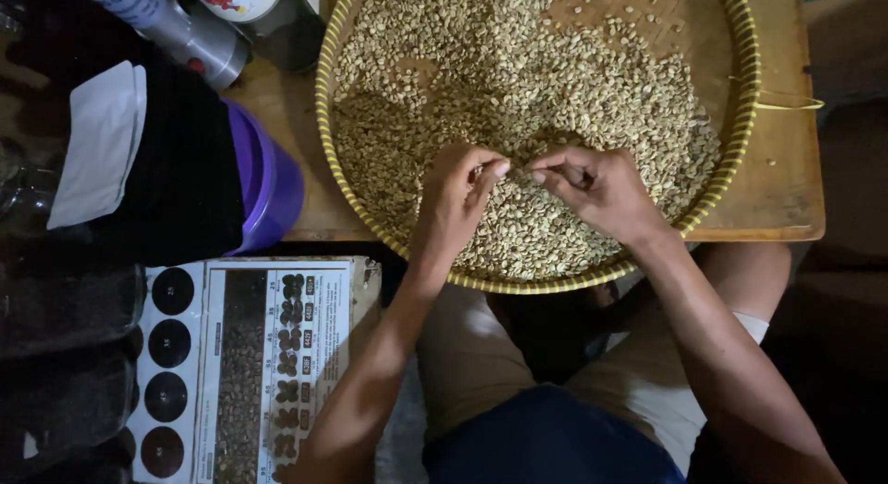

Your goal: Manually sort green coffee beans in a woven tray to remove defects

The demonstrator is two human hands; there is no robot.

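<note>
Both hands, left hand [455, 193] and right hand [592, 186], fingertips pinched on pale beans [536, 86] directly beneath, inside woven tray [740, 96].

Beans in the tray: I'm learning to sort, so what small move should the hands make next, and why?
Probably part the hands. The left hand and right hand meet fingertip to fingertip over the beans in the tray, pinching something too small to see.

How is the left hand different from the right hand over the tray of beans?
The left hand is curled, knuckles up, while the right hand is turned more sideways, its fingers pointing left. The left hand lies over the pale beans; the right hand reaches nearer the woven tray's rim. Both pinch at beans, fingertips almost meeting.
</note>
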